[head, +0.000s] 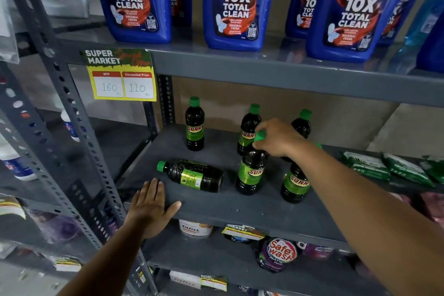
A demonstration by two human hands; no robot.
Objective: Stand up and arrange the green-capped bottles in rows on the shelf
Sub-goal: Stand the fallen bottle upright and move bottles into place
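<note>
Several dark green-capped "Sunny" bottles stand on the grey middle shelf (240, 214). One upright bottle (194, 127) is at the back left, another (247, 134) behind the centre, a third (303, 125) partly hidden by my right hand. My right hand (276, 138) grips the cap and neck of an upright front bottle (251, 173). Beside it, under my forearm, stands one more bottle (295, 185). A single bottle (192, 175) lies on its side, cap pointing left. My left hand (151, 204) rests flat and open on the shelf's front edge, just short of the lying bottle.
Large blue Harpic bottles (230, 5) fill the shelf above. A yellow price tag (121, 77) hangs from that shelf's lip. Green packets (367, 166) lie at the right of the middle shelf. A Safewash pouch (278, 255) and tubs sit below. A perforated grey upright (72, 127) stands left.
</note>
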